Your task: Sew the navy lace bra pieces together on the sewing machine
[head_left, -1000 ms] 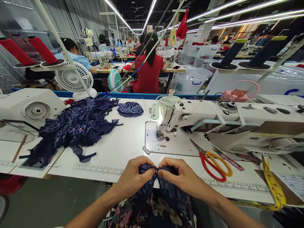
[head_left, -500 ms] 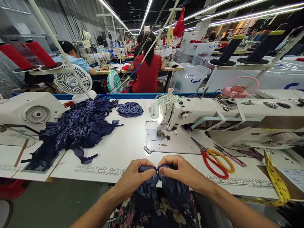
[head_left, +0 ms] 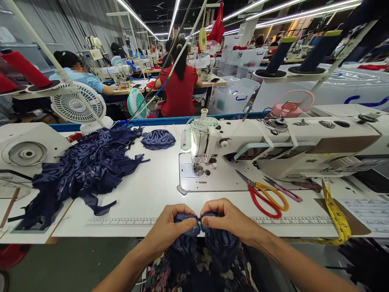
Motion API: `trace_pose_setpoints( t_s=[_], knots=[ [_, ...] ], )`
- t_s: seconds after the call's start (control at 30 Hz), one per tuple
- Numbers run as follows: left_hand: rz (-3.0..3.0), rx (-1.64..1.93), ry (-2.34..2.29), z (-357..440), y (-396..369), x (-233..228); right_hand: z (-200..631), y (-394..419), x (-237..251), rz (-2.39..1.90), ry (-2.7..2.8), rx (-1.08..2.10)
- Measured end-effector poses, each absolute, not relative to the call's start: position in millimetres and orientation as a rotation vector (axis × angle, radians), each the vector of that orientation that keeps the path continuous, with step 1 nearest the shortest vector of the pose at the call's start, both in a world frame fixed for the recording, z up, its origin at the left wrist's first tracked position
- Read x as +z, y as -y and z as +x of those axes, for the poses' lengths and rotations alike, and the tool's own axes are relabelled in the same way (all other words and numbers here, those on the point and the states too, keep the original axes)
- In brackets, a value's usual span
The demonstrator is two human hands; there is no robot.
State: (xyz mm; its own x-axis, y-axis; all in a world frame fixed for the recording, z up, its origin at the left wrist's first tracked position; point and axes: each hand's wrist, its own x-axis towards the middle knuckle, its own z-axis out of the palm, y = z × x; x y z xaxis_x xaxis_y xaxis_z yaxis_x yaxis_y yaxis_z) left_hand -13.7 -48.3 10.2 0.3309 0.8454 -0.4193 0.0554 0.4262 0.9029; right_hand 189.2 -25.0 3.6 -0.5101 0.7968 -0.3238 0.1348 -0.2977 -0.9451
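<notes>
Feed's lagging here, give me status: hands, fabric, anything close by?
Left hand and right hand both pinching navy fabric at table edge. Scissors right, apart.

Bare forearms, floral dark garment point(head_left: 197, 275) on lap.

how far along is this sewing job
Looks early. Both the left hand and right hand pinch one navy lace piece at the table edge, away from the sewing machine. A heap of navy pieces waits left; whether it is sewn is unclear.
</notes>
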Motion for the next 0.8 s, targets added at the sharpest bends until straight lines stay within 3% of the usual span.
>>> trace_pose_setpoints(
  t_s=[0.23,0.47,0.67,0.8],
  knots=[
    [1.017,0.633,-1.112,-8,45,6,193,26,0,-1.235,1.497,1.774],
    [1.085,0.637,-1.121,-23,35,7,194,18,-5,-1.28,1.905,1.496],
    [1.5,0.811,-1.404,-67,-30,37,192,-20,-39,-1.238,2.044,1.01],
    [1.602,1.058,-1.719,-102,-90,56,187,-35,-61,-1.275,2.028,0.899]
  ],
)
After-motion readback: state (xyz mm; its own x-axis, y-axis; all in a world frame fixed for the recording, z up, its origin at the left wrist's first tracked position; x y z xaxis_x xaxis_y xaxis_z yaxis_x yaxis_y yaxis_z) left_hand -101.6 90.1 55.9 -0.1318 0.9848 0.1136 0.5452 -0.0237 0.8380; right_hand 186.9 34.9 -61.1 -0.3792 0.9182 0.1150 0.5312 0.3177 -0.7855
